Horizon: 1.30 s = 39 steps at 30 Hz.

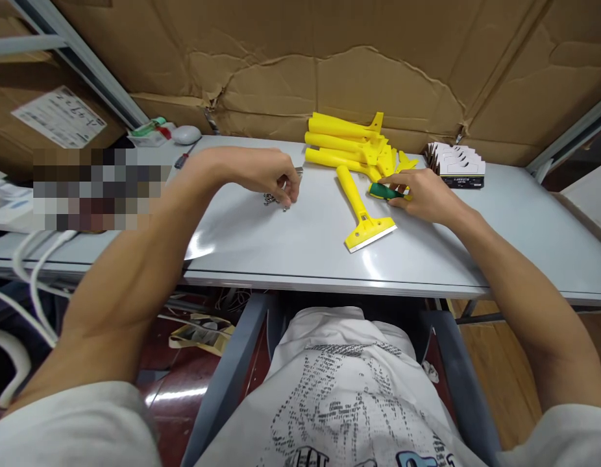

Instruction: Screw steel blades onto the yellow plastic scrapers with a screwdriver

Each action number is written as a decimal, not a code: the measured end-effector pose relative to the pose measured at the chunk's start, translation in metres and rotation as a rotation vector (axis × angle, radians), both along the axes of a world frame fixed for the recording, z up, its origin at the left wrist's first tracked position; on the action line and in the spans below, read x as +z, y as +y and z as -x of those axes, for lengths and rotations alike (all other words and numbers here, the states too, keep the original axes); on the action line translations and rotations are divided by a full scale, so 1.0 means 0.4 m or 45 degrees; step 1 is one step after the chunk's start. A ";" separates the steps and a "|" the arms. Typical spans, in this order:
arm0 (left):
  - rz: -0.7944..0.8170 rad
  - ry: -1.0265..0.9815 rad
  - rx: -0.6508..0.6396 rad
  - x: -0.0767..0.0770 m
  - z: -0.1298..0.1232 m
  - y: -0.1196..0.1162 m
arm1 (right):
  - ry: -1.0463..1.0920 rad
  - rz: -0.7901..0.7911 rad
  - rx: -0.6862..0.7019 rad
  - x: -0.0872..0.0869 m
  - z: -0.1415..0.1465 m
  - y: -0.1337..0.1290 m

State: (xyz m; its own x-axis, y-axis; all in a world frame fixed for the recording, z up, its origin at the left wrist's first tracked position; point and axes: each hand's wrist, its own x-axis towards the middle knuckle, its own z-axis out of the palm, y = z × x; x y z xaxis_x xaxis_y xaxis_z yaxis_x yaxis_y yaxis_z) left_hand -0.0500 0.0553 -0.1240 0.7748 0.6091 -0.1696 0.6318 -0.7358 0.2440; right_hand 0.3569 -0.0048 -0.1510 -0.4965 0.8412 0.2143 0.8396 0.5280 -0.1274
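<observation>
Lettered shirt (349, 389) (seemingly unreadable), yellow scraper (367, 229)

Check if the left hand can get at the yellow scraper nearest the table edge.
Likely yes: the left hand is at the small metal parts, and the yellow scraper lies to its right, uncovered, with nothing seen blocking the way.

we can read no word or number with certainty. on the carton (13, 84) at the left we see a slanted white label (60, 119) with bold handwritten marks and small printed lines, none clear enough for us to spell out. the packs (459, 165) at the right carry pale lettering on a dark band (462, 182), too small for us. across the white shirt (346, 383) we find rows of tiny dark characters, equally illegible.
</observation>
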 end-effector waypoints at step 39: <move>-0.116 -1.024 -0.004 -0.150 -0.396 -0.188 | 0.468 -0.157 0.073 0.007 0.017 -0.018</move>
